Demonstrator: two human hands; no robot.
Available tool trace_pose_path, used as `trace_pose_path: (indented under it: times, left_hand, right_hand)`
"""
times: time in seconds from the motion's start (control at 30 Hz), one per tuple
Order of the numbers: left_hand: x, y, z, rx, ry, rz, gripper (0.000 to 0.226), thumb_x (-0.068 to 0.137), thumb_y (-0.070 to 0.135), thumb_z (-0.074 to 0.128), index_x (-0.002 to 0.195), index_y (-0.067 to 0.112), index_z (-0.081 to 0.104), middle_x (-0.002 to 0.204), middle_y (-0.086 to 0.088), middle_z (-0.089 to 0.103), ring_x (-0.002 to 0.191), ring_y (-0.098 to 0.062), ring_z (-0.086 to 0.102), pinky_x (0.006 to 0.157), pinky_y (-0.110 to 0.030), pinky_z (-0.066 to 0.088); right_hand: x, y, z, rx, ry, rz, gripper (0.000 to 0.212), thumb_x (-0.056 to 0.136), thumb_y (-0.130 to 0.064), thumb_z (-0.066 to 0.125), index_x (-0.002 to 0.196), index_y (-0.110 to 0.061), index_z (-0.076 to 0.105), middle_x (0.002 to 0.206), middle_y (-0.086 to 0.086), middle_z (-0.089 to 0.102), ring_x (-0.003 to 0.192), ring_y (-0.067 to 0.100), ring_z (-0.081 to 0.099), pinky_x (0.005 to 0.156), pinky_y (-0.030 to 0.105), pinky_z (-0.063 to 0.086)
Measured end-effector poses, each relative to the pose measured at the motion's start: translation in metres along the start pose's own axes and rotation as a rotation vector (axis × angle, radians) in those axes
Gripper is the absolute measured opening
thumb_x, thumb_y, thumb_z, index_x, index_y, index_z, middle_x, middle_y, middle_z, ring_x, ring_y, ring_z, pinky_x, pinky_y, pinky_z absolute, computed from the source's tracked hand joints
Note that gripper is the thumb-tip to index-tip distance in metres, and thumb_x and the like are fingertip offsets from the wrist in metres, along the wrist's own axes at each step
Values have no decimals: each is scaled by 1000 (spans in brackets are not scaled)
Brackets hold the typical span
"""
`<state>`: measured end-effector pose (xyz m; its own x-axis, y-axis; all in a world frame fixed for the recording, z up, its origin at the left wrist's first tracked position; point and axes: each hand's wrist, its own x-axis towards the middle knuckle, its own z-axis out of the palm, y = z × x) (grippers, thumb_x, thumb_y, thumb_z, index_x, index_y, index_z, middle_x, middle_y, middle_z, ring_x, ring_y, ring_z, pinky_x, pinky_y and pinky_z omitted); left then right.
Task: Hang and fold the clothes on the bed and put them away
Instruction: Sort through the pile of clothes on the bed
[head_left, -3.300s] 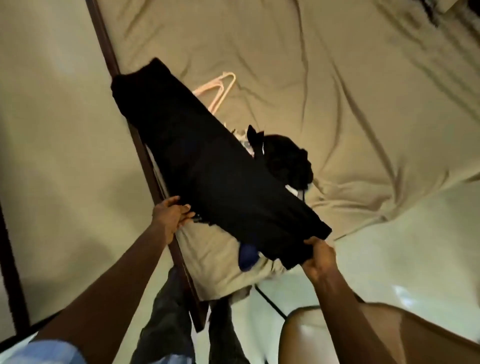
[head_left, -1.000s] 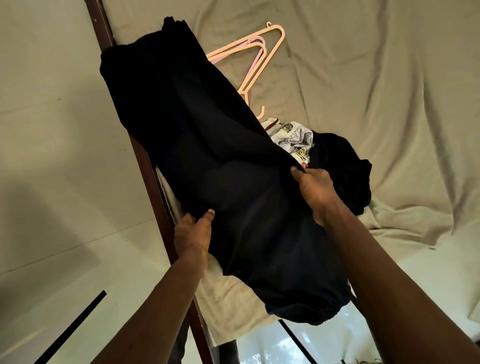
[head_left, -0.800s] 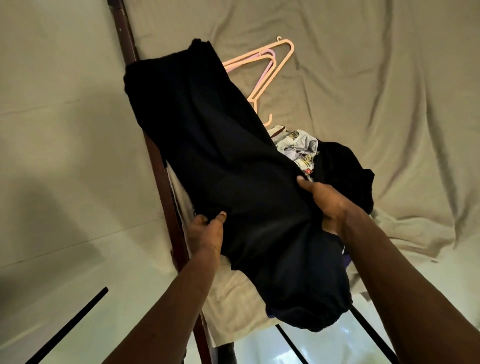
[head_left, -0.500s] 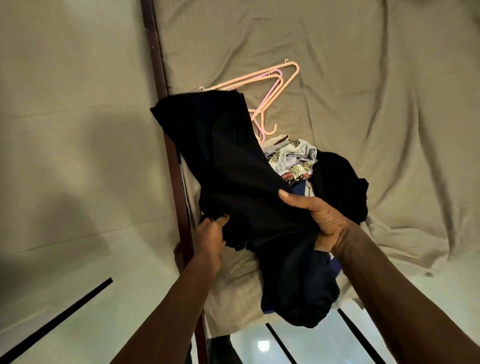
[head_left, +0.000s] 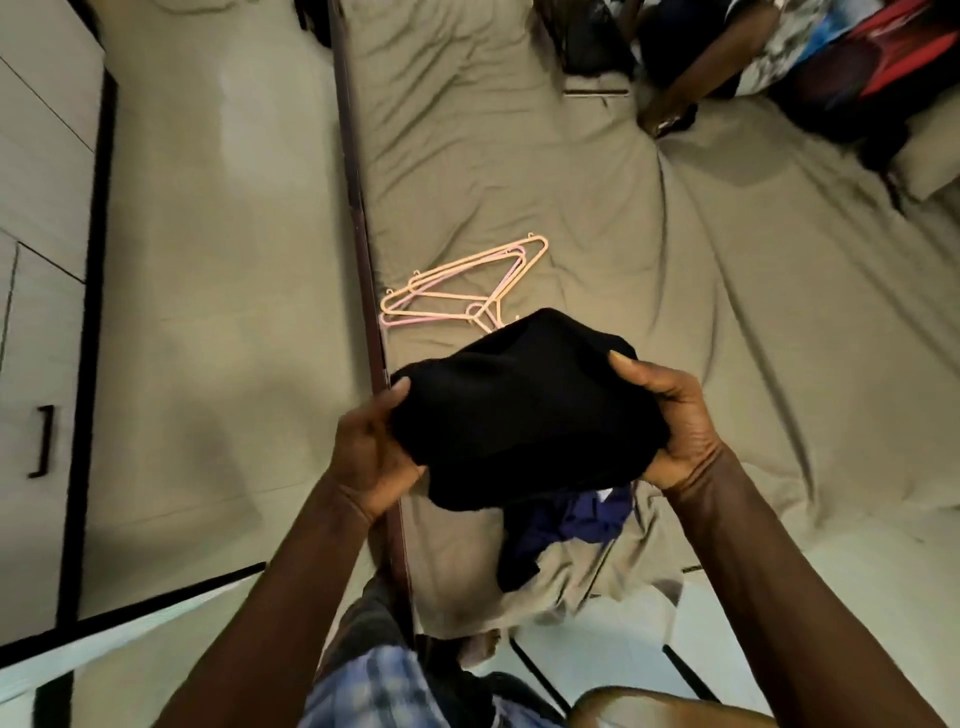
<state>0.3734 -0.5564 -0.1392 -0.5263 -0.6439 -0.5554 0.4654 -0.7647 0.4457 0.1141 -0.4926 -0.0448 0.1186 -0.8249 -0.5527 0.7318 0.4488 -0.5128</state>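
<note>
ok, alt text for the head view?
A person's left hand and right hand grip a bundled black garment by its sides over a bed's beige sheet. Pink and peach hangers lie on the sheet beyond it; a dark blue garment lies crumpled beneath it.

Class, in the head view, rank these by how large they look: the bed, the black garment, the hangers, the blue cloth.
1. bed
2. black garment, though it is held nearer the camera
3. hangers and blue cloth: these look alike, so unranked

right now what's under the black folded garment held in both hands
A crumpled dark blue garment pokes out beneath the black folded garment, lying on the beige bedsheet. Anything else below is covered by it.
</note>
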Motion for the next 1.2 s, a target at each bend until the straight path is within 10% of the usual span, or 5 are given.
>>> trace_pose_path:
  times: [0.17,0.37,0.77,0.97,1.2]
  left_hand:
    - [-29,-7,57,380,-65,-251,53,100,52,57,146,25,59,146,-6,62,136,-29,58,114,-50,44]
    - [-62,-16,101,326,-270,-324,48,62,29,97,104,12,82,105,-11,77,95,-24,75,83,-35,63]
    - [-63,3,146,1009,-81,167,23,103,27,62,112,7,70,93,6,75,89,-4,70,76,-16,53]
    - [-58,7,152,749,203,334,42,96,27,74,134,24,57,121,-2,69,106,-18,70,91,-39,61]
    - [-56,35,151,670,30,329,40,97,8,69,134,23,61,97,-2,71,83,-15,68,80,-30,59]
  right_hand:
    - [-62,-2,12,52,-93,-114,65,51,-25,101,110,-6,80,112,15,76,102,28,75,86,38,62]
    - [-123,19,11,132,-118,-188,55,52,-22,98,103,-6,82,105,15,78,97,28,77,82,38,63]
    - [-156,23,-28,118,321,-208,29,101,-25,57,101,-12,83,113,11,77,100,23,76,89,35,61]
    - [-151,3,-43,129,553,-348,38,91,-15,74,124,3,70,123,21,71,102,29,72,104,43,55]
    - [-129,-2,-51,-30,788,-471,29,90,-9,74,118,-1,68,101,14,71,86,25,69,66,35,57]
